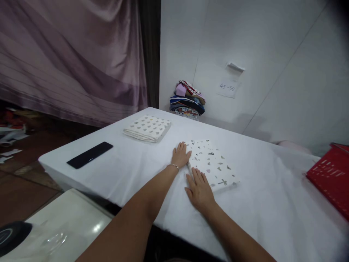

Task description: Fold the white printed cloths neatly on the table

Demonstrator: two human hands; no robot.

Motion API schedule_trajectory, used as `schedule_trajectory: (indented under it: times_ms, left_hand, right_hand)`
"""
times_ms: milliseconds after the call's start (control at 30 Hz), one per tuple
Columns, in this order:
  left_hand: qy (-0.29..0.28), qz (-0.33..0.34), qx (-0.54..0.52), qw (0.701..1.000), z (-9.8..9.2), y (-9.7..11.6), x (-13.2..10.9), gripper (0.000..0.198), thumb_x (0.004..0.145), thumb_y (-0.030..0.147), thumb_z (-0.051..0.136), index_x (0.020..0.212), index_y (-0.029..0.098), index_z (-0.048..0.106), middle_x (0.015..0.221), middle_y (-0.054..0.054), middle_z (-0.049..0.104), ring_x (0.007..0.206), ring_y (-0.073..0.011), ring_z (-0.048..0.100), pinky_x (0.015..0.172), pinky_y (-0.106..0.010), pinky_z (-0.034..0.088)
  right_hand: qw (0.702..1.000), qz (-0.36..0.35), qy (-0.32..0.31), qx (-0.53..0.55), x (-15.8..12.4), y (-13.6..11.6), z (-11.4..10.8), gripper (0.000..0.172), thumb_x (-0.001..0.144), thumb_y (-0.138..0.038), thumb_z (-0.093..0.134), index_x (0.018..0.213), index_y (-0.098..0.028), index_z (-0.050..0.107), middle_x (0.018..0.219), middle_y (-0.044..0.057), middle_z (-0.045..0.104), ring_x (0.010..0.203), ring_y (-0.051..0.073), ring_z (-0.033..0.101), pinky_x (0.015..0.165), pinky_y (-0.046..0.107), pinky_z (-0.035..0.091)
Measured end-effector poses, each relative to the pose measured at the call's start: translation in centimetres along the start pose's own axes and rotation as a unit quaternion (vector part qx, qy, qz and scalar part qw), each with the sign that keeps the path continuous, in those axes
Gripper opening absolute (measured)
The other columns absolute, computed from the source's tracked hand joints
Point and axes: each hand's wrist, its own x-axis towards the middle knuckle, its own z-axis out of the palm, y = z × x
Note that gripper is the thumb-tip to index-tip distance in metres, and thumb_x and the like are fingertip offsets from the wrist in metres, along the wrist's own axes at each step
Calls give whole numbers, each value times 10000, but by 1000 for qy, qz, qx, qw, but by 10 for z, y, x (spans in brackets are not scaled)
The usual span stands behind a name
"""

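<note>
A folded white cloth (215, 160) with small grey and green prints lies on the white-covered table (136, 171) before me. My left hand (181, 155), with a thin bracelet at the wrist, rests flat at the cloth's left edge, fingers stretched out. Lower down, my right hand (201, 191) lies with spread fingers on the near left corner of the same cloth. Neither hand grips it. Farther left sits a second folded white cloth (149, 127) with a grey leaf-like pattern, apart from both hands.
A dark flat phone-like slab (89, 154) lies near the table's left edge. Stacked folded clothes (187, 100) stand by the wall at the far edge. A red basket (331, 178) is at the right. A pale glossy surface (68, 225) stands at lower left, beside a pink curtain (81, 58) farther back.
</note>
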Motion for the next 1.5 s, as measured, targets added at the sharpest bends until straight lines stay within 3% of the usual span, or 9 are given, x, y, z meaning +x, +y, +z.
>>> schedule_trajectory:
  times_ms: [167,267,367,500,667,900,1233,1367,1500]
  left_hand:
    - [3,-3,3,1000,0,1,0,564,907,484,244,1390,193,280,1510,-59,179,1393,-210,96,1103,-467,173]
    - [1,-2,3,1000,0,1,0,564,909,482,239,1391,193,278,1510,-58,180,1393,-211,97,1105,-467,171]
    - [2,-3,3,1000,-2,1,-1,564,910,484,239,1390,190,284,1507,-65,189,1391,-216,106,1104,-462,175]
    - [6,-3,-3,1000,-3,1,-2,557,915,491,225,1385,201,295,1506,-62,197,1390,-212,113,1103,-447,183]
    - [12,1,-1,1000,-1,0,-2,548,916,483,238,1380,199,309,1506,-55,198,1389,-201,117,1106,-434,181]
    - [12,-5,-2,1000,0,1,-1,537,914,459,259,1382,200,307,1503,-53,206,1389,-204,121,1106,-446,181]
    - [14,-6,-7,1000,0,1,-2,540,913,466,254,1378,199,311,1505,-48,199,1390,-203,118,1104,-456,187]
    - [14,-5,-6,1000,-1,1,-2,533,915,462,250,1375,200,314,1502,-54,210,1389,-207,122,1104,-452,187]
    - [13,-5,-3,1000,-1,1,-2,533,914,458,263,1380,202,303,1502,-52,210,1388,-208,126,1104,-449,189]
  right_hand:
    - [999,8,-27,21,1,3,-4,491,870,-342,478,1321,-151,453,1451,175,294,1351,300,223,1069,481,221]
    - [993,31,-87,69,13,10,-17,567,872,-376,452,1385,-154,357,1459,154,285,1350,269,240,1062,458,250]
    - [990,53,-99,88,29,15,-25,623,882,-412,402,1426,-146,256,1489,130,212,1375,245,163,1073,461,225]
    - [991,54,-109,54,39,14,-12,645,858,-397,440,1412,-109,280,1485,152,211,1377,263,150,1081,482,183]
    - [996,39,-81,14,33,10,4,641,846,-385,464,1390,-76,323,1477,176,223,1369,280,175,1084,473,177]
    - [998,31,-51,4,27,8,5,605,857,-382,471,1381,-104,354,1460,192,260,1352,309,218,1063,485,217]
    - [1000,8,3,6,-3,4,5,525,854,-298,473,1331,-84,428,1431,210,314,1344,312,239,1056,492,259]
    - [998,-9,-4,60,-6,19,-7,523,877,-319,429,1368,-148,381,1432,144,347,1337,255,276,1053,460,291]
    - [996,68,23,55,-2,63,-23,497,904,-368,359,1360,-173,389,1424,109,374,1335,238,281,1064,474,254]
